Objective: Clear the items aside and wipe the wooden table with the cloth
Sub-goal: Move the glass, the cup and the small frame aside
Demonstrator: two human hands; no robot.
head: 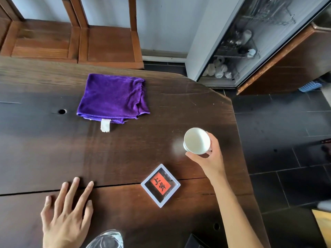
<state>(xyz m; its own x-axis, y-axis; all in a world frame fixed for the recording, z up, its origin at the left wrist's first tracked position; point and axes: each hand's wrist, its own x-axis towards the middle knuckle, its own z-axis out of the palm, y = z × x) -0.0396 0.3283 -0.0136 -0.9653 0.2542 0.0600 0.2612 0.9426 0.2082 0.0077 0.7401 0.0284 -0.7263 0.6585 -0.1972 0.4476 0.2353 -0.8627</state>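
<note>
Right hand [209,156] grips white cup [196,141] near table's [53,149] right edge; left hand [66,215] flat, fingers spread; purple cloth [112,97] apart.

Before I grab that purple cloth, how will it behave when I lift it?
The purple cloth lies folded with wavy, loose edges, so it will likely go floppy and unfold if pinched at one corner. It looks like soft, light microfibre, unlikely to slip. Its white tag hangs free and may drag on the wooden table.
</note>
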